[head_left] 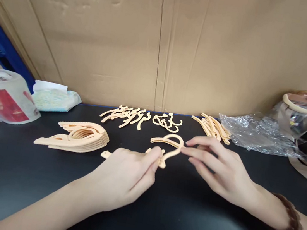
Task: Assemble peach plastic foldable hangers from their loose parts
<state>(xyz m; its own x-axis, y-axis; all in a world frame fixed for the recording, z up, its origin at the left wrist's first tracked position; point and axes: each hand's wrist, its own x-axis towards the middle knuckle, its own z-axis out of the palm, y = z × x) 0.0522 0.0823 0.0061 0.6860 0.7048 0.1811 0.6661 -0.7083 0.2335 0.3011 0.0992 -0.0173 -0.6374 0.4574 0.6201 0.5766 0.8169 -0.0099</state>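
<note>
- Far left, a translucent roll with a red label (11, 103) stands by a soft packet (57, 101), both at the margin, perhaps to leave the middle for handwork.
- Next comes a neat stack of cream hook-shaped frames (85, 143), nested face on face, I'd guess so that matching shapes take little room.
- Along the back, beneath the cardboard (109, 44), lies a heap of short curved pieces (133, 118).
- The left hand (128, 173) has thumb and forefinger clamped on the base of a cream hook (176, 150), above the black tabletop (152, 225); that grip probably steadies it and leaves the curve free. A rounded tip (105, 154) pokes out past the hand; I can't tell whether it's joined.
- Behind the hook lie loose curls (164, 123), seemingly sorted by shape.
- The right hand (218, 165) has its fingers apart, one tip at the hook's outer edge; whether it presses, I can't tell.
- Behind it, long strips (214, 128) lie bunched together.
- Far right, a crumpled clear bag (259, 134) spreads beside a lidded bottle (297, 117).
</note>
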